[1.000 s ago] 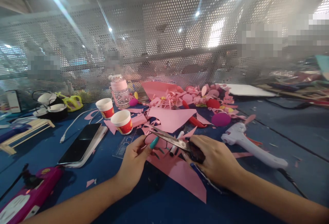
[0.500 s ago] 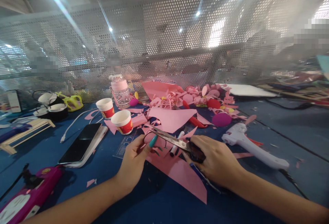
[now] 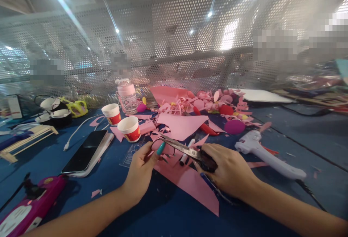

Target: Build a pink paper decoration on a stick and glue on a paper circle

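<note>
Between thumb and fingers, my left hand point(image 3: 143, 171) pinches a small piece of pink paper point(image 3: 166, 149) with a dark curved outline on it. My right hand point(image 3: 224, 166) is wrapped round the dark handles of a pair of scissors point(image 3: 185, 147). The metal blades point left and lie beside the pink piece, close to my left thumb. Whether they touch the paper I cannot tell. Under the hands lies a larger pink sheet point(image 3: 190, 186) with a pointed corner. A white marker point(image 3: 187, 152) with a black end rests behind the blades.
Two red-and-white paper cups point(image 3: 129, 130) stand left of centre, near a phone point(image 3: 85, 152). A heap of pink scraps point(image 3: 201, 103) lies at the back beside a pink-lidded bottle point(image 3: 127, 95). A white glue gun point(image 3: 269, 155) lies at right, a magenta power strip point(image 3: 35, 204) at lower left.
The pink piece in my left hand has turned slightly, and its dark outline shows a little differently. My right hand and the scissors are almost unmoved.
</note>
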Action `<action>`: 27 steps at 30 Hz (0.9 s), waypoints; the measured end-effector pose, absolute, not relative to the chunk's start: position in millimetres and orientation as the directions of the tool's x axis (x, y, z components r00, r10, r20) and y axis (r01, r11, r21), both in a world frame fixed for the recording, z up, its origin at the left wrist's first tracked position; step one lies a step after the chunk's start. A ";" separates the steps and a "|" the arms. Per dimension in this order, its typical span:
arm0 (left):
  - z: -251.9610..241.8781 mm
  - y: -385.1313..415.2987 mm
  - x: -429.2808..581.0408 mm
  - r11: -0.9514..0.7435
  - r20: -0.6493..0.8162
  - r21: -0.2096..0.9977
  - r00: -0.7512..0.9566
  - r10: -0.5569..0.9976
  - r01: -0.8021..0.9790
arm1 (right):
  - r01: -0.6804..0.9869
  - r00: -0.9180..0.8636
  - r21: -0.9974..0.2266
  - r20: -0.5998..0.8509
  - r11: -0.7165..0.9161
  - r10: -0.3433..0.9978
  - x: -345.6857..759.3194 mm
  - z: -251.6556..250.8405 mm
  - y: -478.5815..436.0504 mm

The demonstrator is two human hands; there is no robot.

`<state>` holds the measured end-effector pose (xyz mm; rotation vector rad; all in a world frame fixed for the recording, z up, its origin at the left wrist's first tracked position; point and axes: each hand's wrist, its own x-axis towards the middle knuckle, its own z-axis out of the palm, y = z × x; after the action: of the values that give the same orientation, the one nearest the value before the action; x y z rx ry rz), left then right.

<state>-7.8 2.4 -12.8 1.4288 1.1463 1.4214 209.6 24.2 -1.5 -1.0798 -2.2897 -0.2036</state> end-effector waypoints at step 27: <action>-12.6 3.0 -6.4 -0.284 0.284 0.957 0.009 0.959 0.062 | 0.800 -0.463 -0.067 0.563 0.596 0.685 209.2 -3.9 24.3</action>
<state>-6.4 3.0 -12.6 1.4673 1.1055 1.3888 209.2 24.3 -3.9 -1.1736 -2.2780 -0.2786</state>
